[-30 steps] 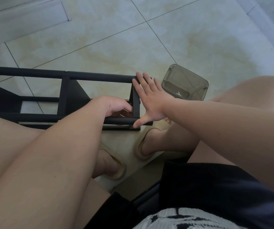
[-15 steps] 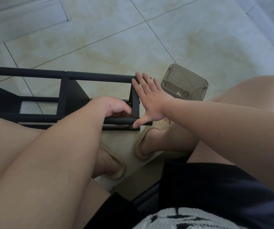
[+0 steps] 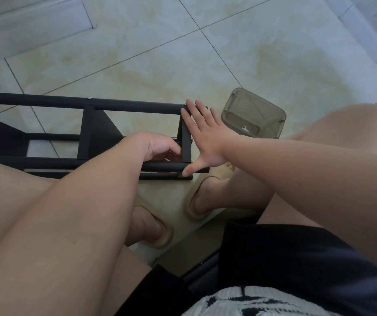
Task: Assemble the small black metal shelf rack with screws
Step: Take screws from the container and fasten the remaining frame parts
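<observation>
Rack (image 3: 137, 107) spans left centre; my right hand (image 3: 208, 140) presses its end, fingers straight; my left hand (image 3: 158, 147) curls inside, hold unclear.

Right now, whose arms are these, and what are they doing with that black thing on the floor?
You are looking through a small camera worn on a person's head. It points down, so the arms are that person's own, and this is the only view. Below is a tiled floor. The black thing is a metal shelf rack being put together. The right hand is spread flat against the rack's end bar, probably to steady it. The left hand reaches inside the frame, fingers curled beside a little screw; whether it pinches anything is hidden. Beside the rack stands a smoky see-through box with a tiny white wrench showing in it. The feet wear tan sandals.
</observation>
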### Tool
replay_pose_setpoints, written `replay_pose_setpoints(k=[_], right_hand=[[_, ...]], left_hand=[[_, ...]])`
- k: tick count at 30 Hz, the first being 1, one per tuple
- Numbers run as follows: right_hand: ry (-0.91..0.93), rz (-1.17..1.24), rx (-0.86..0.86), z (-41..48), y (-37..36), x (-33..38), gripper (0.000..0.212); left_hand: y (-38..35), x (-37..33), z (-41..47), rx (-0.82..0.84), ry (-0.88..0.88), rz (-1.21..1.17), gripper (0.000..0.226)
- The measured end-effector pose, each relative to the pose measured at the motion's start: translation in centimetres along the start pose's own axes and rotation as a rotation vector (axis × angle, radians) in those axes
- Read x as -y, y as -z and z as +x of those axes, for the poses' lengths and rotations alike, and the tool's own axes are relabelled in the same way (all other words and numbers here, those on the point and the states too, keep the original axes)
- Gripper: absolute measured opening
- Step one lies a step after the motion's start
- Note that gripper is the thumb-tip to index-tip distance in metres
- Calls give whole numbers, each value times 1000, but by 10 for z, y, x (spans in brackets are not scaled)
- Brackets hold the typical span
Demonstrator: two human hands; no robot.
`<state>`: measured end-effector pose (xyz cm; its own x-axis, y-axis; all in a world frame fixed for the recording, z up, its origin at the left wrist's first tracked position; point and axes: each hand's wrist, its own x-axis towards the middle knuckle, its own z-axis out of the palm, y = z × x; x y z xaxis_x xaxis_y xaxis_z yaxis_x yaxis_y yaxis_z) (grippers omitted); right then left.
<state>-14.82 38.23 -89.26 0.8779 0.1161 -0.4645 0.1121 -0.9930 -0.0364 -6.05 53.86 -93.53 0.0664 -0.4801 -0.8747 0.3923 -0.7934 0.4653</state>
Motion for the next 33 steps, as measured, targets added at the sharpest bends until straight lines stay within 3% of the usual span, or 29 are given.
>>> replay_pose_setpoints(k=[9, 13, 23, 28, 31, 33], right_hand=[[1, 5, -1, 0, 0, 0, 156], [-2, 3, -1, 1, -1, 0, 157], [6, 0, 6, 1, -2, -1, 157], [-9, 44, 72, 5, 10, -7, 158], [-23, 155, 69, 2, 17, -7, 144], [-56, 223, 36, -3, 20, -1, 127]], left_hand=[[-5, -4, -5, -56, 31, 77, 19], [-2, -2, -3, -37, 19, 60, 36], [-1, -2, -6, -14, -14, 49, 33], [1, -10, -13, -233, -104, 29, 23], [10, -15, -32, -351, -90, 263, 20], [16, -11, -48, -338, -9, 435, 21]])
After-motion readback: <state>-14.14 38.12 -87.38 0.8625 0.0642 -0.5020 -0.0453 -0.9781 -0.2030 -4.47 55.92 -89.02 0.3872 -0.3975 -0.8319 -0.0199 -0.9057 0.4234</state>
